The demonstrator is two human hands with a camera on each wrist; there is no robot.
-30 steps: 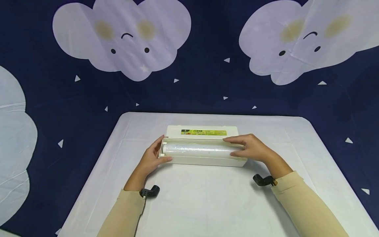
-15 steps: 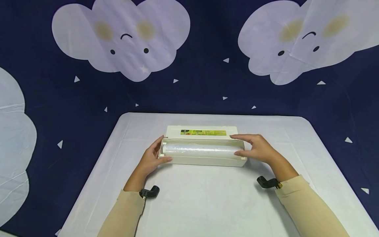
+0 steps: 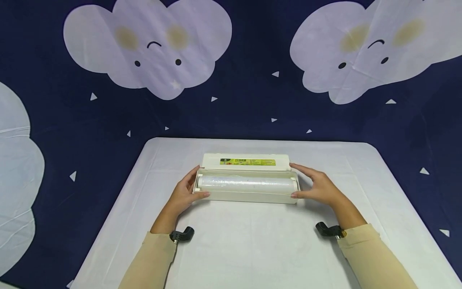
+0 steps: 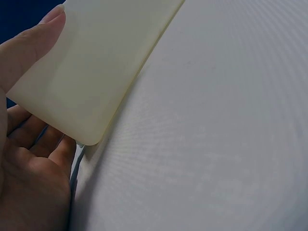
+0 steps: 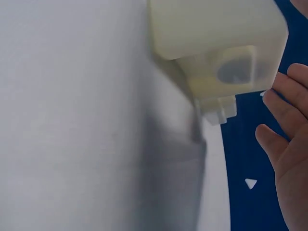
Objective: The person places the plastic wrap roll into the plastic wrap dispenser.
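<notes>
A cream cling film box (image 3: 249, 196) lies lengthwise on the table, its lid (image 3: 212, 162) with a yellow-green label swung back behind it. Inside sits a shiny clear roll of cling film (image 3: 249, 184). My left hand (image 3: 181, 197) grips the box's left end, the thumb (image 4: 36, 45) flat against the front wall and the other fingers behind. My right hand (image 3: 321, 187) spreads around the right end, thumb at the front corner and index finger by the lid's right edge. In the right wrist view, its fingers (image 5: 286, 108) extend loosely beside the box end (image 5: 211, 26).
The table has a white cloth (image 3: 252, 245) with rounded far corners. Behind it hangs a dark blue backdrop (image 3: 252, 112) printed with pale clouds and small triangles. Each wrist wears a black camera mount, such as the left mount (image 3: 184, 234).
My right hand has slid right, from over the roll's right part to the box's right end, uncovering the roll. My left hand and the box have stayed in place.
</notes>
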